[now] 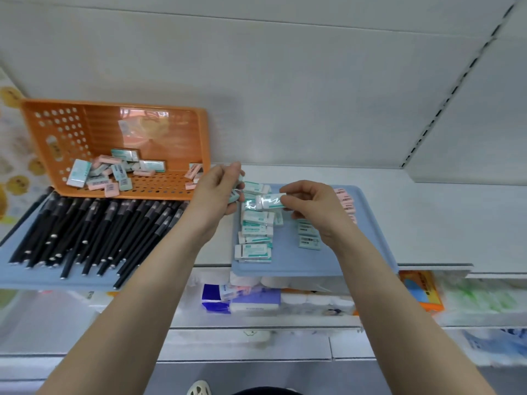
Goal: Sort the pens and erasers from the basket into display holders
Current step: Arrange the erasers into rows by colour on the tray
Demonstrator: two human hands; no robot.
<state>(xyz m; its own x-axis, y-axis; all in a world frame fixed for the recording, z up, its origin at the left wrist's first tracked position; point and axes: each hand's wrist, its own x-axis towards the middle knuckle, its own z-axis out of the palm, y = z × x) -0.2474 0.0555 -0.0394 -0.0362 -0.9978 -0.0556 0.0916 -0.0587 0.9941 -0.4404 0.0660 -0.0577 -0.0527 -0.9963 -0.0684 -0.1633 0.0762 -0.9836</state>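
Observation:
An orange basket [65,129] stands tilted at the back left, with several green and pink erasers [114,172] in it. In front of it, a blue tray [34,276] carries several black pens [94,229]. A second blue tray [302,260] on the right holds rows of green erasers [253,232] and a row of pink erasers [346,203]. My right hand [313,206] pinches a wrapped green eraser [268,201] above that tray. My left hand [216,192] holds green erasers [235,195] just left of it.
Everything sits on a white shelf [427,223] with a white back wall. Lower shelves below hold packaged goods, among them a blue-white pack [242,299] and an orange pack [422,290]. A slotted shelf upright [456,89] runs along the right.

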